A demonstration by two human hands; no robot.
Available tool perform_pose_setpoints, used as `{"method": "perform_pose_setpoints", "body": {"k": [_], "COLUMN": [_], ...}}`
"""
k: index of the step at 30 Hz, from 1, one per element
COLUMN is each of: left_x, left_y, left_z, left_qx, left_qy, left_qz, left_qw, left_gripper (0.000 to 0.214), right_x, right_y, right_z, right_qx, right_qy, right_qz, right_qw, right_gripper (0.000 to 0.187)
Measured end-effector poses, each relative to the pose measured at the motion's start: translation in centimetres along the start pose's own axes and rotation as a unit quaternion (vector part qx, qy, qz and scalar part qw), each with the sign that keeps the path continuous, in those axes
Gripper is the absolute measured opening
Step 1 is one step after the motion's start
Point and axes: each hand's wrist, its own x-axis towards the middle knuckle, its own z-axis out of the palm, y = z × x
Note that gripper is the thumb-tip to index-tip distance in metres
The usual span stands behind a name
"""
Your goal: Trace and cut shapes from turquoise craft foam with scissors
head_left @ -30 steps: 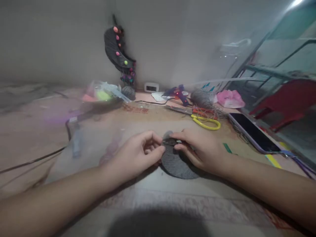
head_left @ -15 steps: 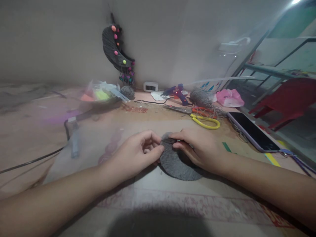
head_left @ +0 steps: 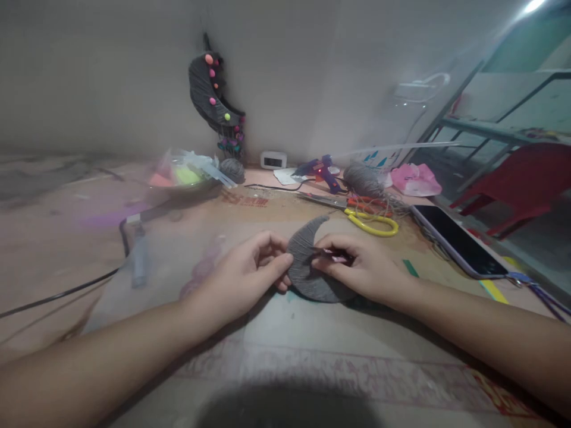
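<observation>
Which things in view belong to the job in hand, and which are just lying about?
The job: gray crescent, left hand and right hand on it; likely also gray yarn, scissors and glue gun, all untouched.

Probably just lying about: phone, white clock, pink item.

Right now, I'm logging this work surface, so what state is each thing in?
Gray crescent: held by both hands, upper tip uncovered
Left hand: gripping the outer edge
Right hand: gripping the inner curve
Glue gun: red light lit
Phone: face up, screen dark
Scissors: lying down, blade opening unclear
Gray yarn: strands loose
Beaded crescent: hanging
</observation>
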Motion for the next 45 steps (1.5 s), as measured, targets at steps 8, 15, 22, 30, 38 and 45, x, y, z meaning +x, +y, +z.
{"method": "perform_pose_setpoints", "body": {"k": [8, 15, 22, 30, 38, 45], "left_x": [-0.1, -0.3, -0.2, -0.2, -0.4, -0.5], "left_y": [0.6, 1.1, 1.0, 0.6, 0.9, 1.1], "left_z": [-0.2, -0.2, -0.2, -0.1, -0.1, -0.1], "left_qx": [0.094, 0.126, 0.111, 0.122, 0.140, 0.120], "left_qy": [0.015, 0.016, 0.000, -0.011, -0.013, -0.004], "left_qz": [0.000, 0.014, -0.003, -0.006, 0.001, 0.004], "left_qw": [0.995, 0.992, 0.994, 0.992, 0.990, 0.993], "left_gripper": [0.024, 0.040, 0.029, 0.019, 0.024, 0.028], "right_x": [-0.4, -0.4, -0.4, -0.3, -0.2, -0.4], "right_y": [-0.1, -0.3, -0.4, -0.2, -0.1, 0.2], "right_z": [0.2, 0.2, 0.0, 0.2, 0.2, 0.3], "right_qx": [0.005, 0.003, 0.013, 0.027, 0.013, 0.006], "right_qy": [-0.063, -0.062, -0.048, -0.036, -0.040, -0.047], "right_qz": [-0.032, -0.025, -0.005, -0.007, -0.013, -0.030], "right_qw": [0.997, 0.998, 0.999, 0.999, 0.999, 0.998], "right_gripper": [0.014, 0.014, 0.016, 0.021, 0.020, 0.018]}}
